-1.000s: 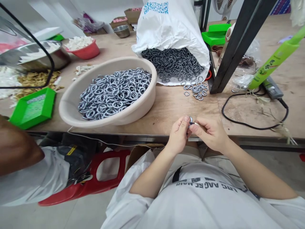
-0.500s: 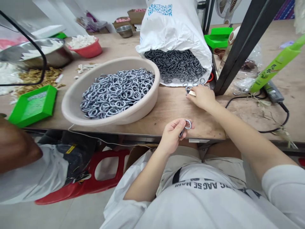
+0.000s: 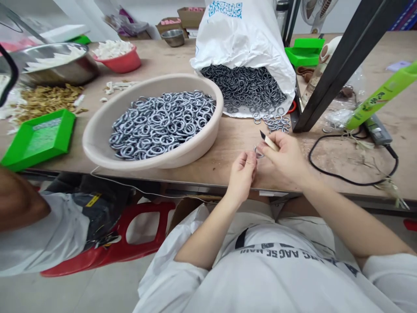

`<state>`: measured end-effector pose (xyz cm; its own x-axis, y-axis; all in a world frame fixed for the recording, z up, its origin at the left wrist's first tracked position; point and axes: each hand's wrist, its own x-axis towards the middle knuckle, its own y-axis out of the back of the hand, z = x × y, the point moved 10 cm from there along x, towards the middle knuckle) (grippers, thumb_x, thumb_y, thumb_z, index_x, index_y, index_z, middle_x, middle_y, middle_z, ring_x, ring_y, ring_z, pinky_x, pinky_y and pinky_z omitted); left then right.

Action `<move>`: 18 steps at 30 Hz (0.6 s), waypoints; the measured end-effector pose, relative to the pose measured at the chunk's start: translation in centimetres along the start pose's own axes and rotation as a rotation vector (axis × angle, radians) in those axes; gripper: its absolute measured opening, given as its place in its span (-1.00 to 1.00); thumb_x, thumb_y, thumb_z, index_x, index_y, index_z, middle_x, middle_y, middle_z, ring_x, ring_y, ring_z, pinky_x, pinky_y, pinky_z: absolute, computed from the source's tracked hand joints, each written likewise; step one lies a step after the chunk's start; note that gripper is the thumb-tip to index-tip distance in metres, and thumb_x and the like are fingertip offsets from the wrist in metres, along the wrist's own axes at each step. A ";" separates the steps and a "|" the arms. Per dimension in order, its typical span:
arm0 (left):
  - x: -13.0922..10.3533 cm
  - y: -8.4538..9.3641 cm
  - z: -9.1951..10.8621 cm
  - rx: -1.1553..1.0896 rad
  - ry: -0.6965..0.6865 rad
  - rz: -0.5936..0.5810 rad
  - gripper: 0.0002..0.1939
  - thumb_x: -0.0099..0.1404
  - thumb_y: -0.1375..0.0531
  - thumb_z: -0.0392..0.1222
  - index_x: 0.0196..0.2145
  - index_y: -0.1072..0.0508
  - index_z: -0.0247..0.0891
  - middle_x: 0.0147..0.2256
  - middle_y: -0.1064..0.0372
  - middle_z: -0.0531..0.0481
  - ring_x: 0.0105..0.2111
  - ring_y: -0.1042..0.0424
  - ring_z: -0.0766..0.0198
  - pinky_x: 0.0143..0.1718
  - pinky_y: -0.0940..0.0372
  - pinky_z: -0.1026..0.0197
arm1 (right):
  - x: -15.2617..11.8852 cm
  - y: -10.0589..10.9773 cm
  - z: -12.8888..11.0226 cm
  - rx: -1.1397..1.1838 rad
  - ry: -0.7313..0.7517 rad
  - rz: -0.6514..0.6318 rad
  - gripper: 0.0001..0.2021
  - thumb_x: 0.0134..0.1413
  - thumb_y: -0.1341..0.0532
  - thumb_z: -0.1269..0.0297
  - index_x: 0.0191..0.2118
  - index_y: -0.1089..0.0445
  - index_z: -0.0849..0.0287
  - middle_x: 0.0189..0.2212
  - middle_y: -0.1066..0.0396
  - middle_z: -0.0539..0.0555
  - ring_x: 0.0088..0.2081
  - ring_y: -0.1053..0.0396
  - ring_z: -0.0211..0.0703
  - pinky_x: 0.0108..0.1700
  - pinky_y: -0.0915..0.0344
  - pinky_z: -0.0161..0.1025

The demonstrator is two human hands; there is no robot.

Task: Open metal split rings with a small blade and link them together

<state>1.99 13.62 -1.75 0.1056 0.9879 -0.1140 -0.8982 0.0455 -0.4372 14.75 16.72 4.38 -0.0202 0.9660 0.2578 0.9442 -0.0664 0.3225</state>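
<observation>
Left hand (image 3: 243, 170) pinches a small grey metal ring (image 3: 259, 151) at its fingertips, just over the near edge of the wooden table (image 3: 234, 143). Right hand (image 3: 286, 156), touching the ring from the right, grips a short wooden-handled tool with dark tip (image 3: 267, 140), long axis pointing up-left and away. Beige round plastic basin of grey rings (image 3: 153, 124) sits left, near. Loose ring pile (image 3: 276, 123) beyond the hands, below the white sack (image 3: 244, 39). Bare table between
</observation>
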 end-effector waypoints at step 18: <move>-2.9 -4.1 -1.1 -0.053 0.106 -0.217 -0.52 0.27 -0.22 0.20 -0.49 -0.19 -0.25 -0.62 -0.01 0.18 -0.66 0.03 0.49 -0.66 0.13 0.37 | -5.1 0.6 -1.2 0.262 0.000 -0.098 -0.74 0.20 -0.27 0.02 -0.27 -0.39 0.14 -0.41 -0.39 -0.02 -0.38 -0.34 -0.25 -0.32 -0.24 -0.29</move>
<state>5.82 10.40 -0.60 0.3403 0.9345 -0.1043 -0.8261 0.2441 -0.5078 15.03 11.46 4.34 -0.1157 0.9645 0.2375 0.9906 0.0944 0.0992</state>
